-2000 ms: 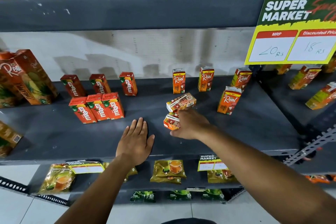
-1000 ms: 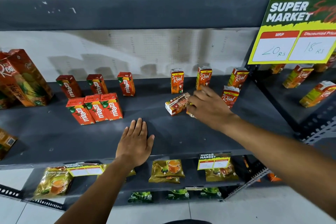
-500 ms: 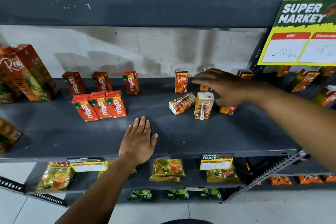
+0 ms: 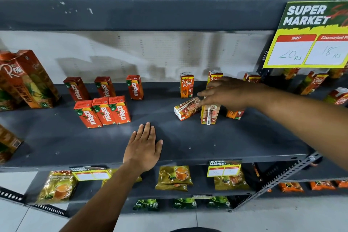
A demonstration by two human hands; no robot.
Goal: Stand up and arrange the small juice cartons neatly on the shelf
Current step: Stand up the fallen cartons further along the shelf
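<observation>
Only one Real carton (image 4: 186, 109) lies flat mid-shelf, beside a standing one turned straw-side out (image 4: 209, 114). Reaching for it, the right hand (image 4: 228, 94) hovers open-fingered, gripping nothing; the left hand (image 4: 144, 149) lies flat, bracing on the shelf (image 4: 235, 143).

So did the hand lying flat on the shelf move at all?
No. The left hand still lies flat near the shelf's front edge, below the Maaza cartons.

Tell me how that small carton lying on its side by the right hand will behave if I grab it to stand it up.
The lying carton looks like a stiff, flat-sided box, so it should neither flop nor roll. Stood up, it is tall and narrow, so a nudge might tip it into the upright carton beside it.
</observation>
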